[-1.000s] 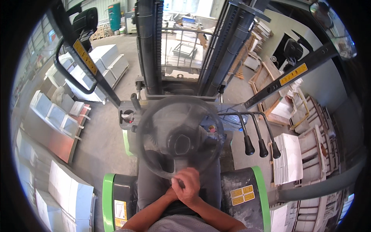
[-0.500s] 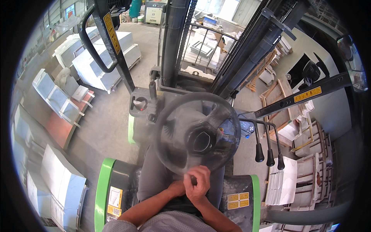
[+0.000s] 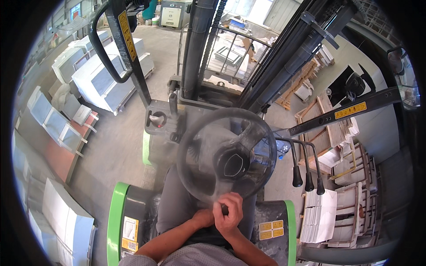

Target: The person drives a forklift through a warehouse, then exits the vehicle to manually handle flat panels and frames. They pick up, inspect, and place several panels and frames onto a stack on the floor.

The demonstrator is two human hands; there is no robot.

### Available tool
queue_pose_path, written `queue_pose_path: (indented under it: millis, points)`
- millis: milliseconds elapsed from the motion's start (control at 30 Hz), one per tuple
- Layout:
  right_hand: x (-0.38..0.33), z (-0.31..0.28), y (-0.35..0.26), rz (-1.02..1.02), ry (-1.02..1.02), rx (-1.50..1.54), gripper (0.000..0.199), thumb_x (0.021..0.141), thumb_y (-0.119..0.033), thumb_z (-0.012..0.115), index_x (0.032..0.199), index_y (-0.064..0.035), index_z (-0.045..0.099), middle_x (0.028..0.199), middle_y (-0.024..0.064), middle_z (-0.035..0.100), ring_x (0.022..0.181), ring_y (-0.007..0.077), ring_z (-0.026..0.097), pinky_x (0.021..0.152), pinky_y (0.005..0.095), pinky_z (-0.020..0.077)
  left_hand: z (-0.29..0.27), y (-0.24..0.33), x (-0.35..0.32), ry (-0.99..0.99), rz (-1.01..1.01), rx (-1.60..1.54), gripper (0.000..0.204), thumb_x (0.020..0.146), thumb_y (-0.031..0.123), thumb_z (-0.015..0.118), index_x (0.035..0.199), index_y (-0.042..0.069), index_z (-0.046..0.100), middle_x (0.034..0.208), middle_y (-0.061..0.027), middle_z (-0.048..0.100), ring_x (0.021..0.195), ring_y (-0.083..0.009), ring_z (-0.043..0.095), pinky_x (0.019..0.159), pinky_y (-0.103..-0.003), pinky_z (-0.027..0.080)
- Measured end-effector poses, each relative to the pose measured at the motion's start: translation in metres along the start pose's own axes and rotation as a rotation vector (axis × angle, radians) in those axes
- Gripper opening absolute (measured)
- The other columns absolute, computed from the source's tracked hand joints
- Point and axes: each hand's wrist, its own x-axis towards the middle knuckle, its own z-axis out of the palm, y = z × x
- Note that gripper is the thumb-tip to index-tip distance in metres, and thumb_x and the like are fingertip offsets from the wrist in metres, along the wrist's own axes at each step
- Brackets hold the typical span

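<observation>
A black steering wheel fills the middle of the view, above my lap. My right hand rests against the bottom of its rim, fingers curled into a loose fist; whether anything is inside them is hidden. My left hand lies just left of and below it, over my lap. Its fingers disappear behind the right hand, so their shape does not show. To the right of the wheel stand three black control levers, with neither hand on them. A small black upright lever stands left of the wheel.
Ahead rises the forklift's dark mast, with a barred guard behind it. Wrapped white stacks and a red board lie left. Pallets and white slabs line the right. A grab handle curves at front left.
The stacks on the left have shifted left and slightly down in view, and the slabs on the right have shifted slightly left. Both hands keep nearly the same place and pose.
</observation>
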Motion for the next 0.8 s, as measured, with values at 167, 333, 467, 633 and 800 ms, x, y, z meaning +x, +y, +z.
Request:
queue_pose_path:
  millis: [167, 333, 467, 633, 800]
  points:
    - [0.035, 0.002, 0.019, 0.013, 0.000, 0.018, 0.019, 0.078, 0.001, 0.070, 0.093, -0.0043, 0.060, 0.097, 0.0106, 0.062, 0.094, 0.0319, 0.059, 0.085, 0.0415, 0.0491, -0.040, 0.022, 0.026, -0.070, -0.060, 0.017, 0.033, 0.092, 0.029, 0.049, 0.101, 0.004, 0.070, 0.105, -0.0213, 0.070, 0.099, -0.0388, 0.068, 0.084, -0.050, 0.053]
    - [0.071, 0.009, 0.035, 0.015, -0.011, 0.011, 0.017, 0.078, -0.001, 0.071, 0.092, -0.0042, 0.061, 0.097, 0.0106, 0.062, 0.095, 0.0317, 0.060, 0.085, 0.0410, 0.0492, -0.072, 0.031, 0.053, -0.024, -0.054, -0.042, 0.034, 0.094, 0.030, 0.048, 0.105, 0.005, 0.068, 0.108, -0.0209, 0.070, 0.102, -0.0391, 0.067, 0.085, -0.050, 0.052]
    - [0.096, 0.021, 0.048, 0.029, -0.009, 0.025, 0.017, 0.079, -0.002, 0.071, 0.092, -0.0044, 0.061, 0.096, 0.0105, 0.062, 0.096, 0.0319, 0.060, 0.086, 0.0409, 0.0493, -0.089, 0.021, 0.077, 0.002, -0.035, -0.030, 0.034, 0.094, 0.030, 0.047, 0.107, 0.006, 0.068, 0.108, -0.0206, 0.070, 0.102, -0.0392, 0.066, 0.085, -0.051, 0.052]
    - [0.130, 0.037, 0.066, 0.020, -0.042, 0.024, 0.018, 0.079, -0.003, 0.071, 0.095, -0.0042, 0.063, 0.099, 0.0111, 0.063, 0.097, 0.0326, 0.060, 0.086, 0.0405, 0.0495, -0.106, 0.000, 0.112, 0.067, 0.033, 0.021, 0.034, 0.094, 0.031, 0.048, 0.106, 0.007, 0.068, 0.106, -0.0202, 0.071, 0.100, -0.0397, 0.067, 0.083, -0.051, 0.052]
    - [0.163, 0.041, 0.080, 0.039, -0.099, 0.055, 0.021, 0.083, -0.006, 0.071, 0.102, -0.0031, 0.063, 0.103, 0.0122, 0.064, 0.097, 0.0313, 0.061, 0.084, 0.0384, 0.0499, -0.136, 0.002, 0.135, 0.153, 0.011, -0.042, 0.034, 0.095, 0.033, 0.049, 0.105, 0.006, 0.067, 0.104, -0.0206, 0.071, 0.098, -0.0398, 0.066, 0.084, -0.052, 0.052]
